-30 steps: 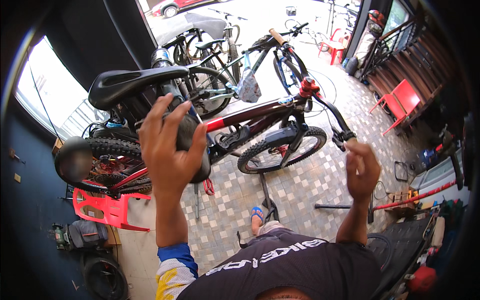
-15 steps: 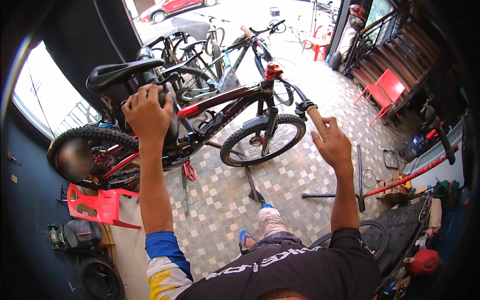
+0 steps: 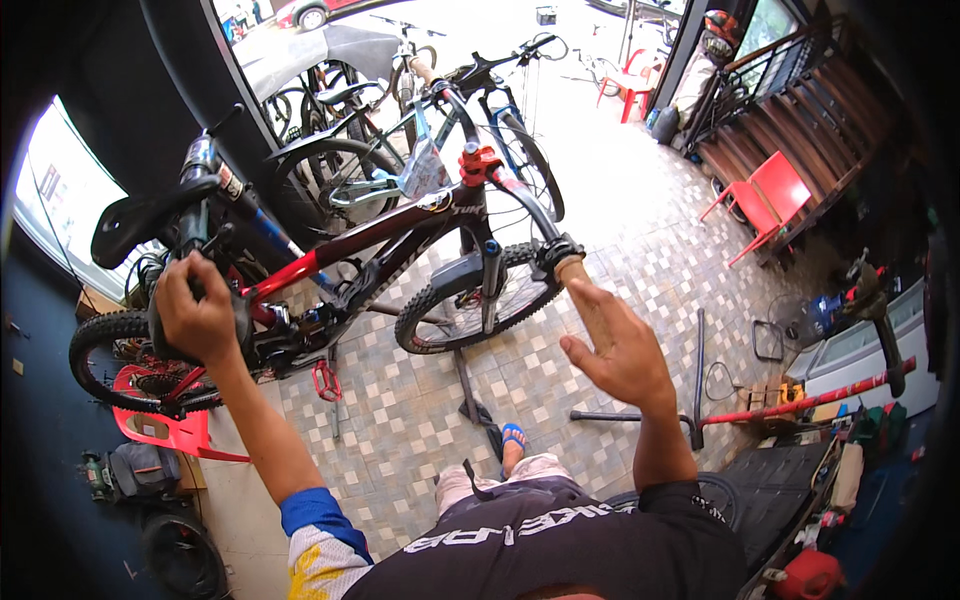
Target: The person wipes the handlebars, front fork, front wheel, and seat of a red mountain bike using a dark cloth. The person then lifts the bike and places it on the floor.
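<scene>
A black and red mountain bike stands across the view in front of me, clamped or leaning at a work stand tube. Its black saddle is at the left, over the seatpost. My left hand is closed just below the saddle, fingers curled by a small dark lever; what lies inside them is hidden. At the right end of the handlebar, my right hand lies against the tan grip, fingers stretched out and thumb apart.
Other bikes stand behind. Red chairs are at right and lower left. A red pole with dark feet lies at right. Wooden stairs rise beyond. The tyre rests at lower left.
The bike has shifted left in view, its front turned. My left hand has moved left and down with it. My right hand's fingers have straightened along the grip.
</scene>
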Available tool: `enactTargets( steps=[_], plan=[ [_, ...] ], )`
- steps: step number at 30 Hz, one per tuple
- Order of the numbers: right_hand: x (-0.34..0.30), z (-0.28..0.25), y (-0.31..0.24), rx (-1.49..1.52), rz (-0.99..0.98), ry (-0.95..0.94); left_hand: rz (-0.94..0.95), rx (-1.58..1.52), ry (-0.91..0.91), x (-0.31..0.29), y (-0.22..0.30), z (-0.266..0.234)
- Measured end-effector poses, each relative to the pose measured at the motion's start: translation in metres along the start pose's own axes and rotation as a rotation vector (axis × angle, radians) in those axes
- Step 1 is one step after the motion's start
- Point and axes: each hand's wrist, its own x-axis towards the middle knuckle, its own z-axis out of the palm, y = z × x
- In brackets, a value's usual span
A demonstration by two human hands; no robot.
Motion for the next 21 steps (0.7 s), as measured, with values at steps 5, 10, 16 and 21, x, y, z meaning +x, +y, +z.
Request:
enactTargets(
  steps=[5, 10, 16, 21],
  plan=[
    [0.017, -0.004, 0.02, 0.019, -0.023, 0.041, -0.012, -0.008, -0.067, 0.001, 0.003, 0.006],
    [0.037, -0.006, 0.03, 0.065, -0.055, 0.087, -0.029, 0.091, -0.105, 0.001, 0.003, 0.008],
    [0.061, -0.006, 0.037, 0.054, -0.055, 0.087, 0.015, 0.107, -0.032, 0.007, 0.004, 0.017],
    [0.081, -0.005, 0.039, 0.086, -0.072, 0.131, -0.026, 0.09, -0.092, 0.005, 0.004, 0.022]
  ],
)
